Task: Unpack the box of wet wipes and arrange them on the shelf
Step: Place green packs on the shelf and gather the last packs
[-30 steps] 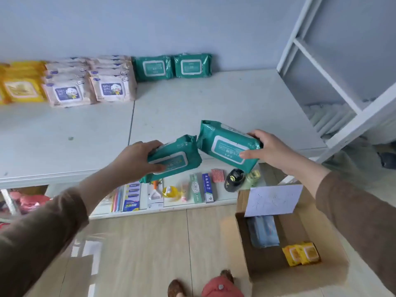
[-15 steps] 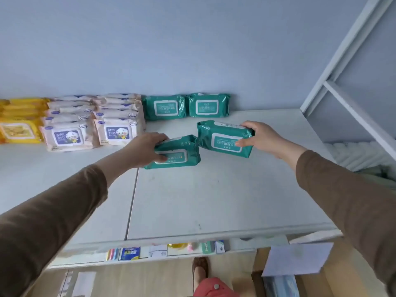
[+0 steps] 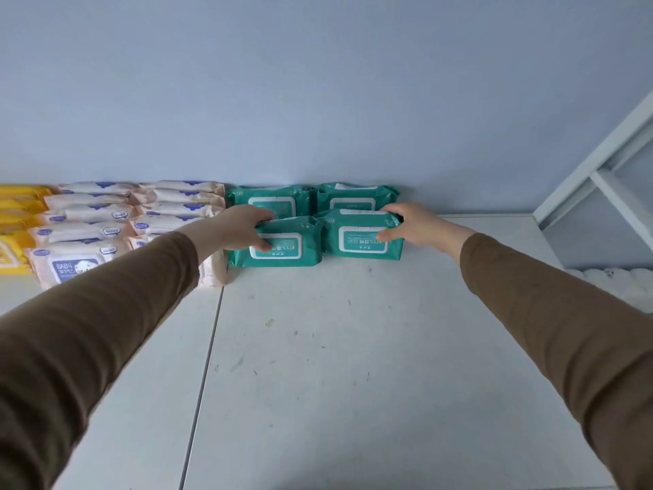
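Both green packs point(image 3: 282, 247) now rest on shelf point(image 3: 353, 348); pink pack point(image 3: 70, 265) reads "BABY".

Two green wipe packs point(image 3: 360, 238) stood side by side near shelf point(image 3: 353, 348) back edge, touching two identical packs point(image 3: 311, 198) behind.

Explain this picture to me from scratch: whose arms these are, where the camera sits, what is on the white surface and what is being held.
No machine here: a person in brown sleeves works bare-handed, and the camera sits on their head, looking forward and down.

The white surface is a shelf against a blue wall. At its back lie yellow packs, pink baby wipe packs and two green packs by the wall.

The left hand grips one green wipe pack; the right hand grips another. Both packs rest on the shelf, side by side, right in front of the two green ones.
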A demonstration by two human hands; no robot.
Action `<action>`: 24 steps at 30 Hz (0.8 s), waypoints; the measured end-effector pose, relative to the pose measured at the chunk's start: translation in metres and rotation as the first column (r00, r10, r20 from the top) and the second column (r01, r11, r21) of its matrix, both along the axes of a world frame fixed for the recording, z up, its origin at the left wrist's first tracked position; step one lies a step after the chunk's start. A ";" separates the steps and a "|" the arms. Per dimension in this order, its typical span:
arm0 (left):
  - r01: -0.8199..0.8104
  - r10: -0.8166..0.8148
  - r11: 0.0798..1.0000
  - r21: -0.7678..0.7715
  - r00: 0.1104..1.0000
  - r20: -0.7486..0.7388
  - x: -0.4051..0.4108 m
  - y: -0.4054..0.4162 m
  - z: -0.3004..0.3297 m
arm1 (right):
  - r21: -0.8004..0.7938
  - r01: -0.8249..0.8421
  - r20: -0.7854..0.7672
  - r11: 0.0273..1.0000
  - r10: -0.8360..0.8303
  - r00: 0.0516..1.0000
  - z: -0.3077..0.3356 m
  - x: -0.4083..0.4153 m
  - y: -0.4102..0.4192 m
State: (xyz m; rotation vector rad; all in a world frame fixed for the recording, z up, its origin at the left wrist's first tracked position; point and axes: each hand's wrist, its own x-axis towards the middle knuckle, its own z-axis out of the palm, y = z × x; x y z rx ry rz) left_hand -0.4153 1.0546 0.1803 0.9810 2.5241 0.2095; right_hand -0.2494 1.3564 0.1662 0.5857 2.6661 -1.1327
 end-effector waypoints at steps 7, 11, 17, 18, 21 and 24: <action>-0.023 0.034 0.999 0.044 0.963 -0.269 -0.021 0.007 -0.019 | 0.281 0.169 -0.228 0.945 -0.106 0.968 -0.033 -0.010 -0.003; 0.042 -0.075 0.995 -0.091 0.912 -0.402 -0.018 0.014 -0.023 | 0.329 0.106 -0.231 0.938 -0.029 0.973 -0.035 -0.013 0.001; 0.055 -0.066 0.998 -0.036 0.853 -0.517 -0.012 0.018 -0.035 | 0.351 0.153 -0.293 0.924 -0.047 0.955 -0.039 -0.017 0.003; 0.042 -0.047 0.999 -0.022 0.855 -0.517 -0.010 0.019 -0.037 | 0.358 0.175 -0.305 0.917 -0.063 0.950 -0.040 -0.018 0.002; 0.008 -0.009 1.000 -0.004 0.873 -0.487 -0.005 0.021 -0.037 | 0.378 0.225 -0.309 0.898 -0.107 0.945 -0.039 -0.017 -0.001; -0.004 0.020 0.999 0.034 0.868 -0.497 0.004 0.020 -0.034 | 0.452 0.277 -0.300 0.848 -0.148 0.942 -0.034 -0.010 -0.006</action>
